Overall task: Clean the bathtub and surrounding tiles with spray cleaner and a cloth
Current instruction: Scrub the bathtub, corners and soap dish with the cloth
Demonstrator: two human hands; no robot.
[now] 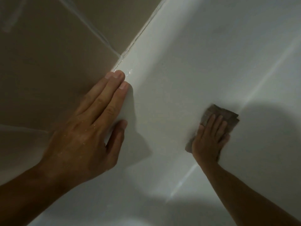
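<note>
Inside the bathtub (203, 54), right hand (209, 139) presses cloth (228, 114) flat (left hand (86, 128) spread on rim).

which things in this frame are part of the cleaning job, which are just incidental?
Job:
- cloth, pressed flat under right hand
- bathtub
- wall tiles
- left hand, flat on the tub rim

Incidental:
- nothing else visible; no spray bottle in view

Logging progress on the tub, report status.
Left hand flat on tub rim by tiles. Right hand presses cloth on tub wall. Spray bottle not in view. Nothing blocking.
</note>
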